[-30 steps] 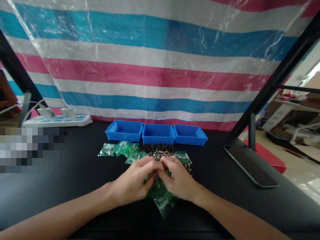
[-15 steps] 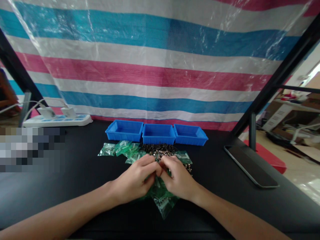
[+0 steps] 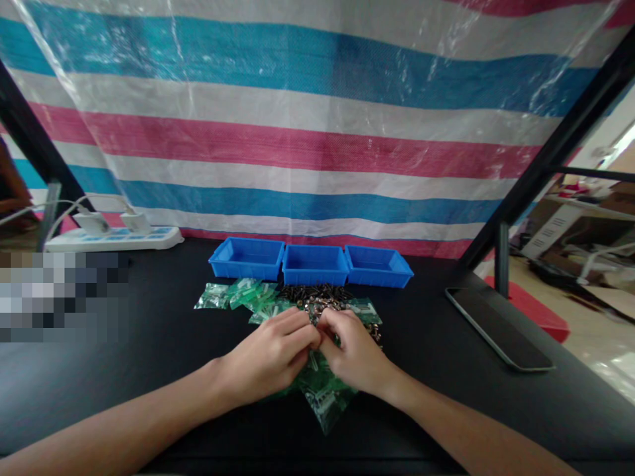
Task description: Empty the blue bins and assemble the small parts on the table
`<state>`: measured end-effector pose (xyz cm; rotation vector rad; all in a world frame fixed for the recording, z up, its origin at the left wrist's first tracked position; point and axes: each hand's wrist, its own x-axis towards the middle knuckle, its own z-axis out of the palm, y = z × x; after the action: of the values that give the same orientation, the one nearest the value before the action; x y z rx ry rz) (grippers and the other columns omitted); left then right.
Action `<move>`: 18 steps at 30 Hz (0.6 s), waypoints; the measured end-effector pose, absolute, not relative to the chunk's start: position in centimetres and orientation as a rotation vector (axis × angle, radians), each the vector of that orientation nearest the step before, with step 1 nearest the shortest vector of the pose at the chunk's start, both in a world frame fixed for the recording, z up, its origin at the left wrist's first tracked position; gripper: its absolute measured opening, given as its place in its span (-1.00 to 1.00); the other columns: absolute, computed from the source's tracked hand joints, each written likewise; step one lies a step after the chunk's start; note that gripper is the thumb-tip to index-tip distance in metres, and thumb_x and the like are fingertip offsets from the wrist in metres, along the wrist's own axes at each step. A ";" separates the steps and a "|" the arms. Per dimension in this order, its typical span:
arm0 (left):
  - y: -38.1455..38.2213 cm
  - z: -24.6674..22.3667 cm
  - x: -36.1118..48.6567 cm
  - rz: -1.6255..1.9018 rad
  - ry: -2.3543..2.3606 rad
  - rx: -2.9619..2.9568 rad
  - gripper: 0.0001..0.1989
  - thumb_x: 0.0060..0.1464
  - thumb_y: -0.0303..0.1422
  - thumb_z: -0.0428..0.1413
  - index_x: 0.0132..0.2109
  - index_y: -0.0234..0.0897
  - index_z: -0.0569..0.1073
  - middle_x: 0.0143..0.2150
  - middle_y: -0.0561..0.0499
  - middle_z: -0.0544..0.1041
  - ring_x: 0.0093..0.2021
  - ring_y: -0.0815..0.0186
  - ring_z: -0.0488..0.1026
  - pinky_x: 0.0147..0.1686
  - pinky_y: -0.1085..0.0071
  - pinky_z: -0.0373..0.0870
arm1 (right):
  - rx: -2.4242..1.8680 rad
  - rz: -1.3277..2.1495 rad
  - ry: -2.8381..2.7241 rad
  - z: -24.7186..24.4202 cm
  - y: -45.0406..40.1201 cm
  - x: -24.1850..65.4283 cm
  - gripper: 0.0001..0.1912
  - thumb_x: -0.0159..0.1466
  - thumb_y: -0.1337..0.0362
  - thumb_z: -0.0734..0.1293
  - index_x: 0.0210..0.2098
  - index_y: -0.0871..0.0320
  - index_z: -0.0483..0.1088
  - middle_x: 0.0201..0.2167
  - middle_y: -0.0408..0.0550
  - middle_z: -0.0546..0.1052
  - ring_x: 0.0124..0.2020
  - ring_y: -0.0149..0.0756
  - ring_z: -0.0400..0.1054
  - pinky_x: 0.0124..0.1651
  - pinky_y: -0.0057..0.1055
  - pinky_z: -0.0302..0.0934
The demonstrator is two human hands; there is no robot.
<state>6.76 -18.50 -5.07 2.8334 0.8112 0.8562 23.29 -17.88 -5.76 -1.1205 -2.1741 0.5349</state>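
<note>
My left hand and my right hand meet fingertip to fingertip over a heap of small green plastic bags on the black table. The fingers of both pinch at one green bag between them; what exactly they hold is hidden. Just beyond the fingertips lies a pile of small dark screws. More green bags lie spread to the left of the screws.
Three blue plastic bins stand in a row behind the screws. A white power strip lies at the back left, a dark phone at the right. A striped tarp hangs behind.
Both hands have stayed in place over the bags; only the fingers shift slightly against each other.
</note>
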 end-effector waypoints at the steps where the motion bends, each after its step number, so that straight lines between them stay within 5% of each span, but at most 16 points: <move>1: -18.5 -5.0 6.7 0.841 0.810 2.848 -0.84 0.07 -0.59 -0.12 -0.40 -0.31 0.27 -0.42 0.01 0.31 -0.39 0.34 0.19 -0.40 0.44 0.14 | -1.112 0.562 -2.163 -5.8 -17.9 23.3 -0.83 0.06 0.50 0.18 -0.60 0.18 0.12 -0.65 -0.23 0.24 -0.56 -0.45 0.12 -0.44 -0.49 -0.07; 18: -18.9 -4.9 6.7 0.923 0.706 2.801 -0.79 0.10 -0.59 -0.13 -0.45 -0.31 0.25 -0.47 0.02 0.26 -0.39 0.35 0.14 -0.39 0.42 0.13 | -0.994 0.823 -2.053 -5.2 -18.2 23.3 -0.79 0.20 0.32 0.15 -0.56 0.17 0.10 -0.62 -0.22 0.20 -0.55 -0.47 0.09 -0.49 -0.51 -0.02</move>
<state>6.67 -18.87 -4.92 2.8008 0.7060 0.9228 23.27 -18.21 -5.20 -0.9941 -2.0534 0.8230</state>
